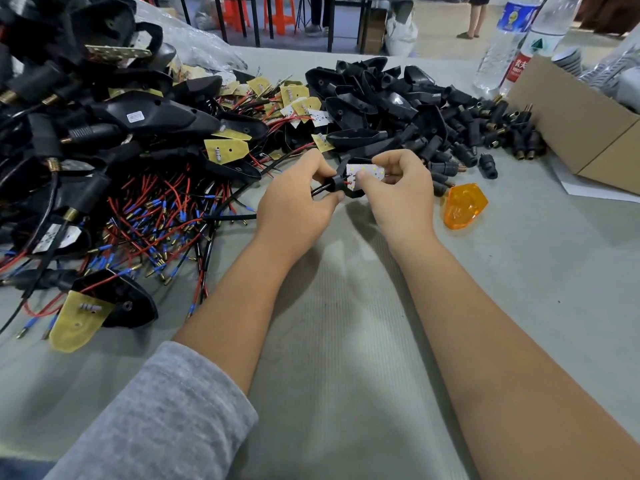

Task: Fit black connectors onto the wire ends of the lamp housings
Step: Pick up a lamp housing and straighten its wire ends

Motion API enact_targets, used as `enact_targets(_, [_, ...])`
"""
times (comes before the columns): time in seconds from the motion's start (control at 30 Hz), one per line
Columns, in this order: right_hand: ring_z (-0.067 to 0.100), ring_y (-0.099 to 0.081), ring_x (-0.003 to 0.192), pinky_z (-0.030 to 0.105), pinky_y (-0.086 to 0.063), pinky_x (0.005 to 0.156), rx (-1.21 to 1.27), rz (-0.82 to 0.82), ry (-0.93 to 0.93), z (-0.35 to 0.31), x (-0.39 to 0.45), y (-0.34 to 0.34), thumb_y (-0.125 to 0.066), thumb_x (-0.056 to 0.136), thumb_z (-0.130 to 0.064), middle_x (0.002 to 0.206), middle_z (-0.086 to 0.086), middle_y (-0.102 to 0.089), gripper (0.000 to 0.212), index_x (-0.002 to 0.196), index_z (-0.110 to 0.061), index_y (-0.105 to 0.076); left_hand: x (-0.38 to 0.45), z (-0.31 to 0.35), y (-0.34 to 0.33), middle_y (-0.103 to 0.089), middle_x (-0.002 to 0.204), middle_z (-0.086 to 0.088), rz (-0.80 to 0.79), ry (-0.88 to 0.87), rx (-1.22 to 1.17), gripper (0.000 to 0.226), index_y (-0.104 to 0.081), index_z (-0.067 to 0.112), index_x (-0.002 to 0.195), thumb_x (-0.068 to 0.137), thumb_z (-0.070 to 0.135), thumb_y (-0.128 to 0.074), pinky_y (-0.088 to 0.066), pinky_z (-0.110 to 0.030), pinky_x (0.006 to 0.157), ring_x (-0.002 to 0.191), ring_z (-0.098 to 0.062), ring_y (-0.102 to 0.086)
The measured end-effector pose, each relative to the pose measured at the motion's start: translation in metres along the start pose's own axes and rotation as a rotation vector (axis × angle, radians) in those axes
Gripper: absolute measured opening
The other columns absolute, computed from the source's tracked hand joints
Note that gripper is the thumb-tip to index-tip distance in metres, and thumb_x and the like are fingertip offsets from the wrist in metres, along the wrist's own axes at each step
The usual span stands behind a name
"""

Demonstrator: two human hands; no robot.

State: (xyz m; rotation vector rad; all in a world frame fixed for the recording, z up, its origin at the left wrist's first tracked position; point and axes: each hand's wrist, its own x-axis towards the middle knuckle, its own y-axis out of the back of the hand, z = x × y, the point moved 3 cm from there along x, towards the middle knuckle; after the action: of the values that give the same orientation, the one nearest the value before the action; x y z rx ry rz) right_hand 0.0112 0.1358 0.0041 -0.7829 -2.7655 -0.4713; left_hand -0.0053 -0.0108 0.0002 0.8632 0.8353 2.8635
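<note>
My left hand [294, 199] grips a black connector [335, 184] with a black wire running out to the left. My right hand [398, 188] pinches a white LED board [363, 172] sitting in a black lamp housing [355, 192], thumb pressed on the board. Short red leads show between the connector and the board. Both hands hold the piece above the grey table mat, at the middle of the view. My fingers hide most of the housing.
A big heap of wired housings with yellow boards [138, 133] fills the left. Empty black housings [367, 95] and loose black connectors [485, 133] lie behind the hands. An orange lens [464, 206], a cardboard box [581, 133] and water bottles [509, 39] are at right.
</note>
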Motion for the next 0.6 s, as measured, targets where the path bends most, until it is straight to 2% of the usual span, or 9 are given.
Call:
enact_targets(0.07, [0.001,-0.051,0.073,0.018,-0.044,0.07,0.022,0.012,-0.014,0.001,0.0005,0.0002,-0.069,0.082,-0.017,0.091,-0.007,-0.06,0.014,0.091,-0.02,-0.059,0.0,0.0009,0.0006,-0.052,0.069,0.037,-0.003,-0.009,-0.003,0.018,-0.055,0.02,0.087,0.08,0.02,-0.072,-0.029,-0.03,0.056,0.057,-0.001,-0.042])
enact_targets(0.2, [0.003,-0.05,0.072,0.016,-0.042,0.068,0.033,0.033,0.023,0.001,0.0004,0.0017,-0.069,0.086,-0.023,0.086,-0.006,-0.058,0.013,0.087,-0.019,-0.057,-0.0001,0.0014,0.0007,-0.052,0.067,0.036,0.003,-0.016,-0.028,0.018,-0.057,0.018,0.086,0.078,0.018,-0.073,-0.03,-0.028,0.055,0.057,0.001,-0.043])
enact_targets(0.33, [0.0,-0.049,0.069,0.013,-0.04,0.064,-0.009,0.033,0.045,0.0013,0.0001,0.0014,-0.069,0.088,-0.024,0.081,-0.009,-0.055,0.014,0.087,-0.017,-0.056,0.0006,-0.0006,0.0003,-0.055,0.069,0.025,-0.001,-0.007,-0.09,0.019,-0.056,0.017,0.084,0.078,0.015,-0.074,-0.031,-0.026,0.058,0.058,0.005,-0.045])
enact_targets(0.43, [-0.002,-0.047,0.065,0.011,-0.039,0.062,-0.043,0.04,0.035,0.0016,0.0002,0.0018,-0.069,0.088,-0.025,0.075,-0.012,-0.051,0.017,0.081,-0.022,-0.053,0.0004,-0.0002,0.0011,-0.055,0.07,0.031,-0.002,-0.01,-0.104,0.021,-0.055,0.02,0.082,0.077,0.013,-0.074,-0.031,-0.019,0.058,0.061,0.007,-0.046])
enact_targets(0.53, [-0.001,-0.049,0.068,0.012,-0.039,0.062,-0.033,0.046,0.053,-0.0003,-0.0008,0.0038,-0.071,0.086,-0.025,0.079,-0.007,-0.056,0.02,0.077,-0.025,-0.053,0.0005,0.0005,0.0017,-0.053,0.068,0.034,-0.013,-0.007,-0.122,0.019,-0.057,0.018,0.083,0.078,0.011,-0.074,-0.029,-0.012,0.056,0.06,0.01,-0.046])
enact_targets(0.6, [0.008,-0.05,0.074,0.02,-0.042,0.068,-0.028,0.061,0.089,-0.0021,-0.0012,0.0066,-0.074,0.083,-0.024,0.085,-0.003,-0.059,0.017,0.079,-0.022,-0.057,0.0013,0.0007,0.0021,-0.057,0.069,0.028,-0.024,0.005,-0.148,0.019,-0.058,0.018,0.084,0.078,0.011,-0.074,-0.033,-0.015,0.058,0.061,0.011,-0.048])
